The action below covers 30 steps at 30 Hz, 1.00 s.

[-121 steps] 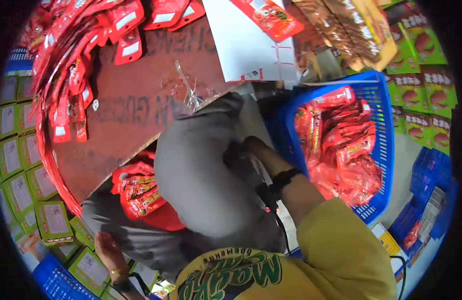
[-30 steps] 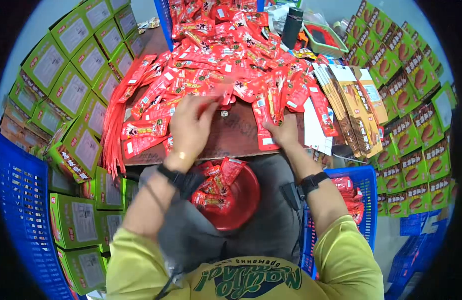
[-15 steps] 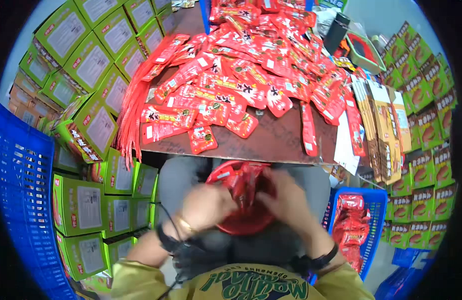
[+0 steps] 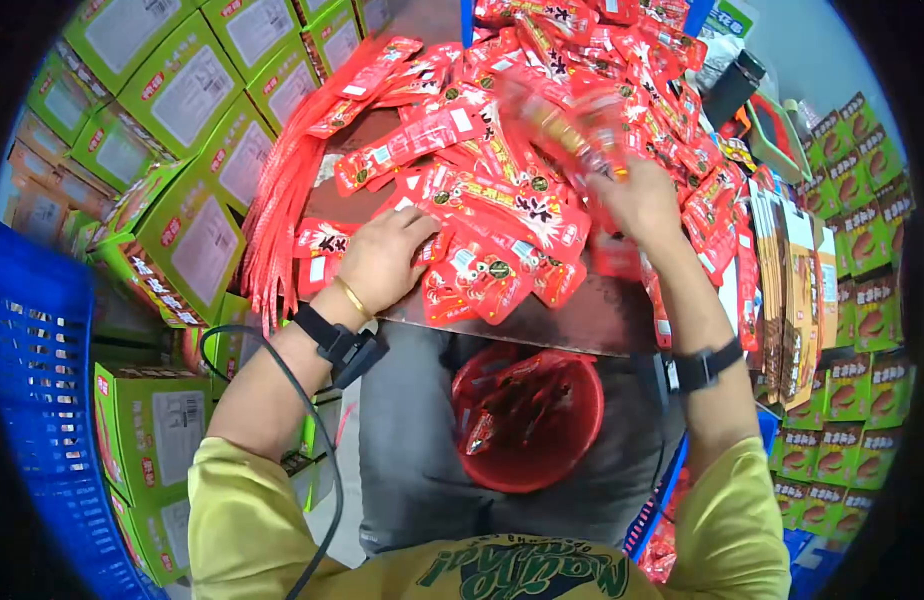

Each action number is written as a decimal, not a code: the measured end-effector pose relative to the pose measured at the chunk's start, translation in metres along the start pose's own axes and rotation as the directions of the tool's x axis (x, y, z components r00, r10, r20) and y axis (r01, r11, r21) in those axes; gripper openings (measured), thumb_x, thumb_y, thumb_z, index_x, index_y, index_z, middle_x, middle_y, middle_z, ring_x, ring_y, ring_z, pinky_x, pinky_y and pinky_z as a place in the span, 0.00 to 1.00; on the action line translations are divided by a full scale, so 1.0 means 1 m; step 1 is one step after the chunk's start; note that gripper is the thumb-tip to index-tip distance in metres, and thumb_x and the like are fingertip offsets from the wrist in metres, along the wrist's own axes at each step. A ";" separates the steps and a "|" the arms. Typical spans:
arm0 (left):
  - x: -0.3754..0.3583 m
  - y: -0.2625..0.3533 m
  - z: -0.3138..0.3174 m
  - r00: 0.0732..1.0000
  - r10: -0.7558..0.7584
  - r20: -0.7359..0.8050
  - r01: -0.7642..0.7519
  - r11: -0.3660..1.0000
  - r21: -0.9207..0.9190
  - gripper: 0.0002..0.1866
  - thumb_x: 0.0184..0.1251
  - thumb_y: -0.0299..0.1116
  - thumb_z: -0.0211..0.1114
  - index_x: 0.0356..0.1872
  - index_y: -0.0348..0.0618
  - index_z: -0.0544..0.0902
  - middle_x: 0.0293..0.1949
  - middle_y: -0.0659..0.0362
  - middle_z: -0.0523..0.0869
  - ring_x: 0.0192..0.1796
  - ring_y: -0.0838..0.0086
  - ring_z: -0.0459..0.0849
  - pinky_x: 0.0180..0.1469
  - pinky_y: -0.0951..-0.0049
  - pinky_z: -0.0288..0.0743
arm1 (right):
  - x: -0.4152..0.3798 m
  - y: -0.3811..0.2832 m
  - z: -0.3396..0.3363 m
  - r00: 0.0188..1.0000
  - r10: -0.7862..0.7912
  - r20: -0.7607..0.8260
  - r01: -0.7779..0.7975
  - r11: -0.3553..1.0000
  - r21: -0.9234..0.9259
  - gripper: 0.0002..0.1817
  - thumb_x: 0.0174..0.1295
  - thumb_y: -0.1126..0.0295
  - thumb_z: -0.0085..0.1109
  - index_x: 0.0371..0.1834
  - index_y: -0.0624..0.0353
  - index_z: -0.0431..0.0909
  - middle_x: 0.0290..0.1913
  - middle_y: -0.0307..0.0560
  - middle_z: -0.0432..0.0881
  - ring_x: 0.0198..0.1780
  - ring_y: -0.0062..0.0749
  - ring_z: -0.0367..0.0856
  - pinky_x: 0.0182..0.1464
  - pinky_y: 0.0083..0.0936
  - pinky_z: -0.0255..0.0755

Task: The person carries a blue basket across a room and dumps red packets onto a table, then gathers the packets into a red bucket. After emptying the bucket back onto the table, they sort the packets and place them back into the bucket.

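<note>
My left hand (image 4: 384,262) is at the front left of the table, its fingers closed on the edge of a red snack packet (image 4: 435,246). Over the right part of the pile, my right hand (image 4: 642,205) grips another red snack packet (image 4: 572,138), smeared by motion. Around both hands lie many more printed red packets (image 4: 492,275), heaped and overlapping. Below the table edge, a red bucket (image 4: 594,410) sits between my thighs with some packets inside, dark in the shadow.
Green boxes (image 4: 197,85) are stacked at left, with a blue crate (image 4: 42,390) nearer. Long red strips (image 4: 282,215) hang over the table's left edge. Folded cartons (image 4: 797,290) stand at right, before more green boxes (image 4: 867,330). A dark bottle (image 4: 734,85) leans at the back.
Both hands have left the bucket and moved up onto the table, apart from each other. The bucket now shows its inside. My view has shifted a little.
</note>
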<state>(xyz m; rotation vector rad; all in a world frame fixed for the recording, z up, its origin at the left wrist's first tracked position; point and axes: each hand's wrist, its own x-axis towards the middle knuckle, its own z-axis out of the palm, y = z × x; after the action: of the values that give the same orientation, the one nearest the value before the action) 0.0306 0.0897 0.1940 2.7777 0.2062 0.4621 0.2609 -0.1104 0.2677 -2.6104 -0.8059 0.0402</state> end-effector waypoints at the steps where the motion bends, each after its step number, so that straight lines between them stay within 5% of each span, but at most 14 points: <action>1: 0.000 -0.002 0.001 0.999 0.032 -0.032 -0.033 0.999 -0.024 0.24 0.43 0.29 0.73 0.46 0.46 0.78 0.44 0.54 0.80 0.48 0.55 0.78 0.51 0.60 0.74 | -0.010 -0.010 -0.012 0.996 0.045 0.073 -0.071 0.908 0.413 0.23 0.51 0.57 0.69 0.41 0.66 0.82 0.37 0.57 0.85 0.42 0.51 0.84 0.47 0.42 0.75; 2: -0.002 -0.003 0.002 0.996 0.063 -0.061 -0.066 0.997 -0.043 0.24 0.43 0.29 0.73 0.46 0.45 0.78 0.44 0.54 0.80 0.47 0.56 0.78 0.51 0.60 0.74 | -0.019 -0.018 -0.016 0.985 0.057 0.164 -0.161 0.646 0.746 0.24 0.52 0.56 0.69 0.43 0.67 0.81 0.36 0.55 0.85 0.41 0.49 0.84 0.48 0.41 0.74; 4: -0.002 -0.006 0.000 1.000 0.016 -0.027 -0.019 0.996 -0.090 0.24 0.44 0.31 0.74 0.46 0.45 0.78 0.45 0.54 0.80 0.48 0.56 0.77 0.52 0.60 0.73 | -0.023 -0.027 0.011 0.963 -0.106 0.247 -0.148 0.558 0.816 0.26 0.53 0.55 0.69 0.46 0.67 0.80 0.42 0.55 0.84 0.45 0.44 0.83 0.50 0.40 0.74; 6: 0.001 -0.009 -0.002 0.996 -0.027 0.086 0.033 0.997 -0.073 0.24 0.45 0.35 0.75 0.46 0.46 0.78 0.46 0.55 0.79 0.51 0.56 0.75 0.54 0.60 0.71 | -0.019 -0.008 0.095 0.968 -0.210 0.136 0.148 0.920 0.362 0.28 0.51 0.58 0.70 0.51 0.67 0.78 0.49 0.57 0.80 0.49 0.45 0.80 0.53 0.40 0.73; 8: 0.002 -0.007 -0.002 0.999 -0.024 0.042 0.025 0.999 -0.028 0.23 0.47 0.39 0.75 0.46 0.48 0.79 0.46 0.56 0.78 0.53 0.56 0.73 0.56 0.59 0.69 | -0.042 -0.012 0.115 0.838 -0.514 -0.183 0.519 0.854 -0.019 0.32 0.47 0.59 0.72 0.53 0.67 0.76 0.55 0.59 0.76 0.54 0.50 0.76 0.56 0.43 0.71; 10: 0.007 -0.004 -0.007 0.988 0.085 0.128 -0.096 0.992 0.084 0.21 0.49 0.37 0.73 0.47 0.51 0.79 0.48 0.58 0.77 0.53 0.57 0.73 0.56 0.57 0.68 | -0.045 -0.021 0.102 0.840 -0.461 -0.285 0.478 0.878 -0.011 0.28 0.46 0.64 0.70 0.49 0.68 0.76 0.39 0.57 0.80 0.44 0.52 0.79 0.52 0.44 0.72; 13: 0.023 -0.004 -0.013 0.980 0.152 0.126 -0.168 0.976 0.137 0.18 0.55 0.36 0.68 0.49 0.53 0.79 0.43 0.56 0.81 0.50 0.57 0.79 0.48 0.54 0.73 | -0.039 -0.029 0.044 0.980 0.073 0.187 -0.133 0.932 0.337 0.23 0.48 0.57 0.68 0.35 0.69 0.81 0.38 0.61 0.83 0.41 0.48 0.84 0.44 0.40 0.76; 14: 0.027 -0.003 -0.013 0.979 0.156 0.129 -0.171 0.979 0.110 0.17 0.57 0.35 0.66 0.48 0.52 0.79 0.40 0.55 0.82 0.46 0.56 0.81 0.46 0.54 0.74 | -0.036 -0.017 0.041 0.926 -0.016 0.377 -0.204 0.819 0.536 0.27 0.48 0.53 0.68 0.38 0.72 0.80 0.43 0.69 0.82 0.44 0.50 0.84 0.44 0.40 0.76; 17: 0.029 0.009 -0.026 0.958 0.163 0.234 -0.207 0.963 0.174 0.12 0.60 0.33 0.61 0.46 0.49 0.78 0.38 0.52 0.84 0.42 0.55 0.84 0.43 0.55 0.76 | -0.060 0.008 0.099 0.957 -0.288 -0.018 0.288 0.958 -0.006 0.27 0.49 0.59 0.65 0.48 0.69 0.77 0.45 0.68 0.78 0.51 0.57 0.78 0.54 0.41 0.73; 22: 0.040 0.022 -0.087 0.989 0.025 0.144 -0.078 0.924 0.375 0.13 0.50 0.28 0.64 0.40 0.45 0.79 0.33 0.48 0.84 0.40 0.52 0.84 0.41 0.54 0.77 | -0.066 0.038 0.080 0.986 0.074 0.150 -0.139 0.862 0.488 0.26 0.49 0.66 0.68 0.52 0.65 0.75 0.46 0.61 0.80 0.46 0.48 0.81 0.50 0.39 0.74; 24: 0.035 0.037 -0.121 0.974 -0.102 -0.203 0.121 0.989 0.085 0.08 0.54 0.26 0.62 0.36 0.40 0.76 0.31 0.45 0.83 0.37 0.47 0.83 0.38 0.53 0.75 | -0.094 0.037 0.032 0.975 0.123 0.185 -0.221 0.455 0.863 0.29 0.53 0.80 0.65 0.60 0.60 0.69 0.47 0.45 0.80 0.46 0.31 0.80 0.49 0.32 0.75; 26: 0.013 0.062 -0.131 0.835 -0.151 -0.529 0.056 0.980 -0.192 0.04 0.61 0.25 0.60 0.34 0.38 0.74 0.28 0.53 0.78 0.33 0.69 0.79 0.38 0.67 0.73 | -0.132 0.047 0.013 0.987 0.137 0.087 -0.121 0.262 0.957 0.29 0.53 0.79 0.66 0.60 0.62 0.67 0.47 0.46 0.81 0.48 0.31 0.80 0.51 0.33 0.75; 28: -0.032 0.130 -0.106 0.800 -0.425 -0.424 0.001 0.708 -0.706 0.08 0.66 0.31 0.60 0.39 0.37 0.75 0.33 0.60 0.78 0.38 0.76 0.77 0.42 0.71 0.73 | -0.186 0.045 0.005 0.964 0.265 -0.027 -0.136 0.578 0.804 0.19 0.54 0.75 0.67 0.49 0.63 0.74 0.41 0.43 0.82 0.43 0.30 0.80 0.47 0.29 0.75; 30: -0.083 0.171 -0.046 0.861 -0.369 -0.350 0.123 0.818 -0.561 0.22 0.66 0.37 0.63 0.55 0.35 0.72 0.44 0.51 0.82 0.47 0.65 0.82 0.50 0.66 0.74 | -0.241 0.067 0.049 0.979 0.204 0.028 -0.108 0.395 0.912 0.20 0.54 0.75 0.67 0.50 0.60 0.72 0.35 0.37 0.78 0.37 0.24 0.77 0.43 0.27 0.74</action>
<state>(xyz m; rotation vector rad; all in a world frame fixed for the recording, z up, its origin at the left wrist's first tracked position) -0.0471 -0.0741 0.2678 2.0361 0.4730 0.9277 0.0885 -0.2741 0.1745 -1.5612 -0.3058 0.3275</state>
